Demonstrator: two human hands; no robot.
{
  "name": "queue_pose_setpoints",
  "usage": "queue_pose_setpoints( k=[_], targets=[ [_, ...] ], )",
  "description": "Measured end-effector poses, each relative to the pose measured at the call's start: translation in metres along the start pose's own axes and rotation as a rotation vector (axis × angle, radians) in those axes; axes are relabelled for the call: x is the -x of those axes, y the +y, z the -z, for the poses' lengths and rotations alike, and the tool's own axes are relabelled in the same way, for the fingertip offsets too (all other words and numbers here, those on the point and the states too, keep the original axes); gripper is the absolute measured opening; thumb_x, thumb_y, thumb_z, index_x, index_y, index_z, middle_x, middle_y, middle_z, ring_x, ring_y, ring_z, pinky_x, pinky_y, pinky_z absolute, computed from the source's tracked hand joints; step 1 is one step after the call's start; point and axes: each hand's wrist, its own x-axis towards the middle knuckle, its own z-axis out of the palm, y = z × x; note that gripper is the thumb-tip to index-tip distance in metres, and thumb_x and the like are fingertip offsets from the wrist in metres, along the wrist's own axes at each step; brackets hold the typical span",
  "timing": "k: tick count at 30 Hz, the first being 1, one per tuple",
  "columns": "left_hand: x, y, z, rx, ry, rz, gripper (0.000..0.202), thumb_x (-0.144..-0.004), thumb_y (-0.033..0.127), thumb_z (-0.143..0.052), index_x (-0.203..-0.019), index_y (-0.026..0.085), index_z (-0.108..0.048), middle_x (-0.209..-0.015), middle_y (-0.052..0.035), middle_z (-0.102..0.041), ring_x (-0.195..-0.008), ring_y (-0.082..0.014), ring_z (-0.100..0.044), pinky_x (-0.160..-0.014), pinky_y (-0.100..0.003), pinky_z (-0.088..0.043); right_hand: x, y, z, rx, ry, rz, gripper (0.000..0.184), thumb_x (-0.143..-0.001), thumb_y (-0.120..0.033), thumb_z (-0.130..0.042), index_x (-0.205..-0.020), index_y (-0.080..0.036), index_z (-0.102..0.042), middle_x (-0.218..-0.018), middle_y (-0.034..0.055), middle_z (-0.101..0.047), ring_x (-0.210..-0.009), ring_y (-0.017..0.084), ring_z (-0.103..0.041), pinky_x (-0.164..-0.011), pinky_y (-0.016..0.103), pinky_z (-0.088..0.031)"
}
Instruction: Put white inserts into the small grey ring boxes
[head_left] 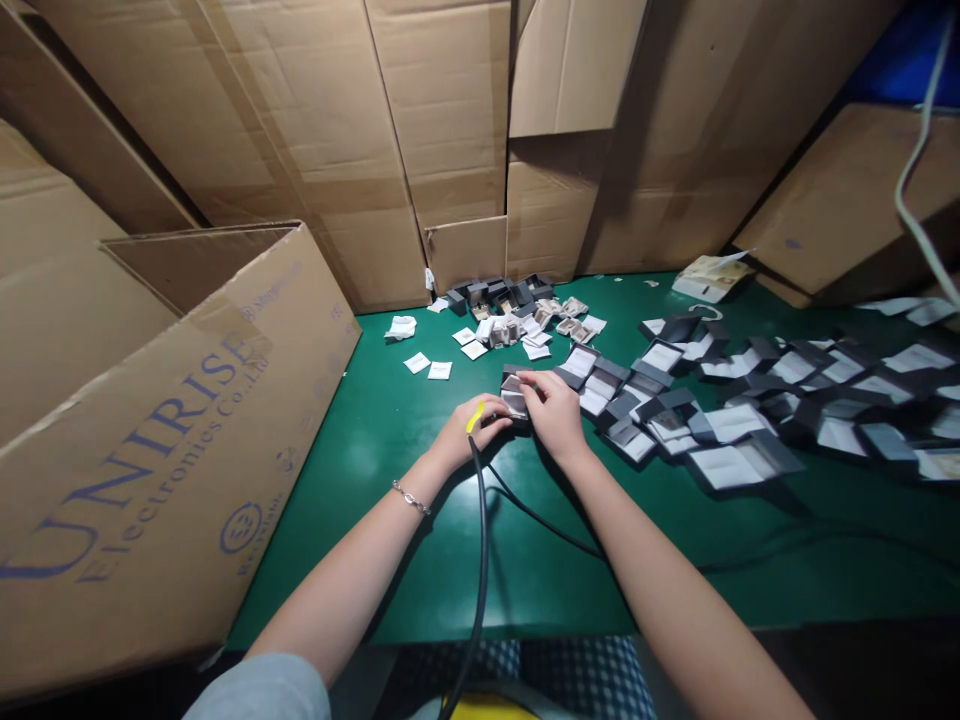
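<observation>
Between my hands, on the green table, is a small dark jewellery box [514,374] with its lid up and a pale lining. My left hand [469,432] grips its left side with bent fingers. The fingertips of my right hand [555,415] are closed at the box's right side and pale inside. Whether they pinch the lining or the box wall is too small to make out. A yellow strip [475,418] lies across my left hand, and a black cable [481,540] runs down from there. My left wrist wears a chain bracelet [411,498].
Several open dark boxes [739,458] with white insides spread over the right of the green table [420,590]. Farther back lie a pile of small boxes [499,295], pale inserts and white cards [439,371]. A large carton [187,450] stands left; cardboard [457,120] walls the back.
</observation>
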Motion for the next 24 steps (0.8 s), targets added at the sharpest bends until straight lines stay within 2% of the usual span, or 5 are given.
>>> queue_pose_setpoints(
  k=[9, 24],
  targets=[
    [0.001, 0.001, -0.005, 0.001, -0.007, -0.026, 0.016, -0.082, 0.029, -0.055, -0.088, 0.017, -0.066, -0.087, -0.0059, -0.065, -0.081, -0.0153, -0.059, -0.076, -0.029, -0.047, 0.001, 0.007, -0.001, 0.150, -0.064, 0.064, 0.024, -0.082, -0.018, -0.040, -0.092, -0.020, -0.062, -0.092, 0.0089, -0.064, -0.089, 0.021, -0.058, -0.081, 0.035, -0.045],
    [0.000, 0.005, -0.004, 0.007, -0.018, 0.000, 0.016, -0.082, 0.029, -0.055, -0.086, 0.018, -0.066, -0.087, -0.0053, -0.065, -0.079, -0.0150, -0.058, -0.075, -0.028, -0.047, 0.001, 0.012, -0.005, 0.163, -0.108, 0.090, 0.020, -0.081, -0.016, -0.040, -0.086, -0.020, -0.059, -0.086, 0.0077, -0.062, -0.085, 0.021, -0.058, -0.078, 0.032, -0.045]
  ],
)
